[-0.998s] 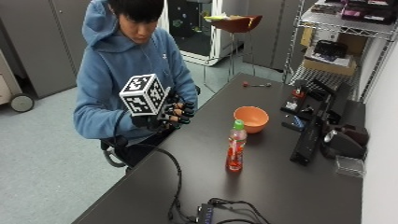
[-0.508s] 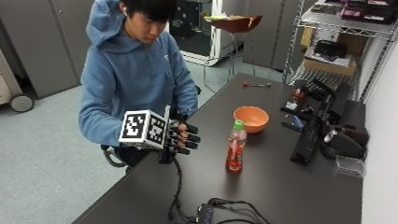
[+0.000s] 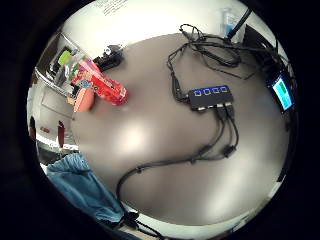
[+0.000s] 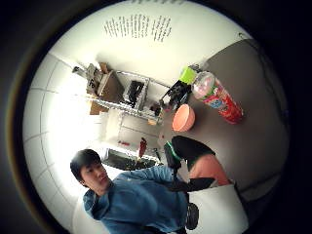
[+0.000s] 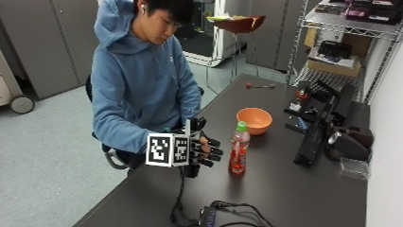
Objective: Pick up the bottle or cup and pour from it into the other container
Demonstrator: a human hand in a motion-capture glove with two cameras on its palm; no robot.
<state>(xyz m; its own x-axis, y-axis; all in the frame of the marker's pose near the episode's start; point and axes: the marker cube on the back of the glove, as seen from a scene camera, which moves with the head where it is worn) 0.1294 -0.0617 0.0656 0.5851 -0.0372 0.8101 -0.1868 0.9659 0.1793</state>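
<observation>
Now the hand (image 5: 203, 150) is hovering just beside the bottle (image 5: 239, 148), fingers apart and holding nothing; next, it probably needs closing around the bottle, near the orange bowl (image 5: 254, 120).

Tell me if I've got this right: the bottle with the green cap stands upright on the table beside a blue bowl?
Not quite: the bowl is orange, not blue, as the outside view shows. The rest holds: the bottle with the green cap stands upright on the table beside it.
</observation>
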